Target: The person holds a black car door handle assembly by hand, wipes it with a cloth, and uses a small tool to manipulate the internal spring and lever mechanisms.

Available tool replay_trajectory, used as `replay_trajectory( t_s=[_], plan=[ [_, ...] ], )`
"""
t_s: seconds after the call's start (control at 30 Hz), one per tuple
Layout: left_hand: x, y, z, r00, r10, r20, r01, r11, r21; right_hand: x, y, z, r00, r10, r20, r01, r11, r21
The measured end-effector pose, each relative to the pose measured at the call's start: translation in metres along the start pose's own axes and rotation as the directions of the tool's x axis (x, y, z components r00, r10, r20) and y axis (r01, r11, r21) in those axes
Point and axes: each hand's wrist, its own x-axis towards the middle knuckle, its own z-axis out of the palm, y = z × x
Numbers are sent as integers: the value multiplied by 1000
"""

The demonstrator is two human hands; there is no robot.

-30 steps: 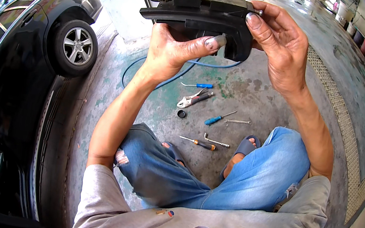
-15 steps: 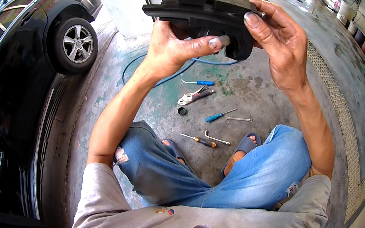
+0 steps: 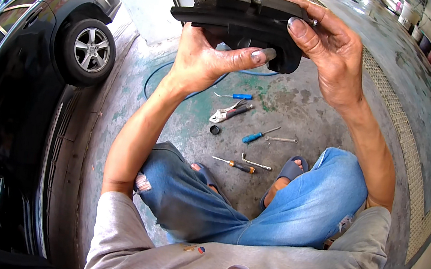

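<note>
Both hands hold up a long black car part at the top of the view. It has two raised blocks along its upper side, a threaded metal rod with a nut at its left end, and a curved lug at lower right. My left hand grips it from below, thumb stretched along the underside to the lug; its other fingers are mostly hidden behind. My right hand is closed on the right end, thumb on the near face and fingers over the top. Both thumbs are smudged dark.
On the floor lie a blue-handled hook pick, locking pliers, a black cap, a blue screwdriver, a wrench, an L-shaped wrench and an orange-black screwdriver. A blue hose curves behind. A black car stands left.
The black part has shifted slightly right and down and tilted a little, with its right end lower. Both hands keep their hold; my left thumb has moved slightly right with it.
</note>
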Motion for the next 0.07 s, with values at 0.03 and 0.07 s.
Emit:
replay_trajectory(
  t_s=[0.03,0.07],
  plan=[
    [0,-1,0,1000,4,-6,-4,1000,-7,0,0,1,1000,-10,-5,10,1000,2],
    [-1,-1,0,1000,9,-13,-9,1000,-12,0,1,3,1000,-20,-10,20,1000,6]
  ],
)
